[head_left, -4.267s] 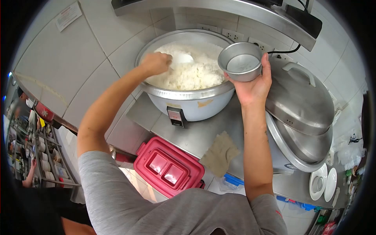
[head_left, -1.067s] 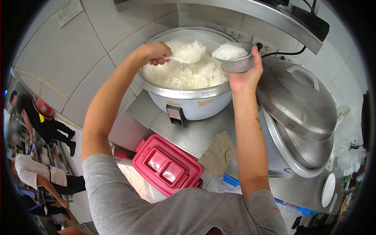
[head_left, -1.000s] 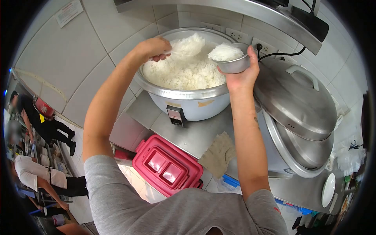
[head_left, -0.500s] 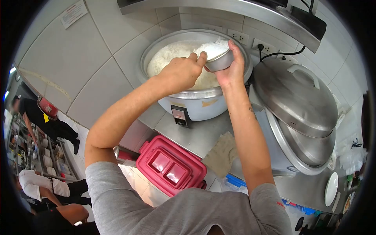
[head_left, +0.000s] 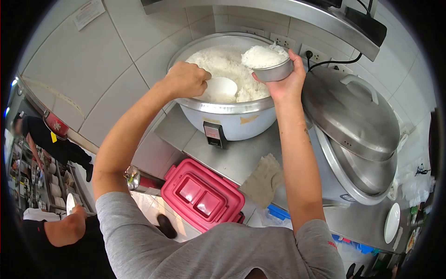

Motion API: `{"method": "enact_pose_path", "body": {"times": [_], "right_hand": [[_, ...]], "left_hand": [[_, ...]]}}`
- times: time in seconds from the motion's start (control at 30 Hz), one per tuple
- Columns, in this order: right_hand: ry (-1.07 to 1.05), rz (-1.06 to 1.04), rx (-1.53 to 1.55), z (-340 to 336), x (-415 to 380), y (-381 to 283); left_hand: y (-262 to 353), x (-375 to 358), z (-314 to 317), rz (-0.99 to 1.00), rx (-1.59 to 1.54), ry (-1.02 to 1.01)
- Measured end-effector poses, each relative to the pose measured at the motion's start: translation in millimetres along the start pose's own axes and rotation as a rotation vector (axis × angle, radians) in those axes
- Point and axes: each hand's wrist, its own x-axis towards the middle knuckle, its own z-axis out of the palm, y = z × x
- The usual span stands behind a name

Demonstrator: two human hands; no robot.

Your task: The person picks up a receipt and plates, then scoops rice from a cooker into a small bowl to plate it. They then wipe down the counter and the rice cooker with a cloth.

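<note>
My left hand (head_left: 188,80) is closed round the handle of a white rice paddle (head_left: 222,87). The paddle's broad blade lies against the cooked rice (head_left: 253,89) inside a large rice cooker (head_left: 237,109). Over the cooker's right side, my right hand (head_left: 285,81) grips a small metal bowl (head_left: 273,73) from beneath and the side. White rice (head_left: 264,56) is heaped above the bowl's rim. Most of the paddle's handle is hidden in my left fist.
Right of the cooker, a second large pot carries tilted metal lids (head_left: 353,111). A cloth (head_left: 262,179) hangs over the counter edge above a red lidded bin (head_left: 202,193). A metal shelf (head_left: 278,11) juts out overhead. Other people (head_left: 65,232) stand at left, one holding a white plate.
My left hand has moved left, away from the bowl, and the paddle now shows in the cooker's rice. The bowl has shifted slightly right. A person at left has come closer with a plate.
</note>
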Motion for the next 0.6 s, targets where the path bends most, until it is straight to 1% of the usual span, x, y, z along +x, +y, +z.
{"method": "enact_pose_path", "body": {"times": [0.03,0.13,0.23,0.33,0.43,0.47,0.57,0.6], "right_hand": [[0.014,-0.013,-0.005,0,-1,-2],[0.002,-0.03,0.012,0,-5,-5],[-0.029,-0.05,0.04,-7,-3,-6],[-0.055,-0.069,0.038,-10,-3,-6],[-0.099,-0.1,0.064,-9,-7,-4],[-0.102,-0.111,0.088,-8,-8,-3],[-0.098,-0.138,0.153,-6,-8,4],[-0.089,-0.138,0.167,-3,-8,8]], "left_hand": [[3,-3,1,0.038,-0.067,0.021],[-1,-1,11,0.056,-0.236,0.024],[-5,9,16,-0.012,-0.526,-0.202],[-10,16,12,-0.203,-1.011,-0.418],[-24,21,6,-0.378,-1.23,-0.338],[-32,21,-1,-0.396,-1.262,-0.338],[-31,27,-3,-0.427,-1.492,0.008],[-35,30,-3,-0.355,-1.491,-0.037]]}}
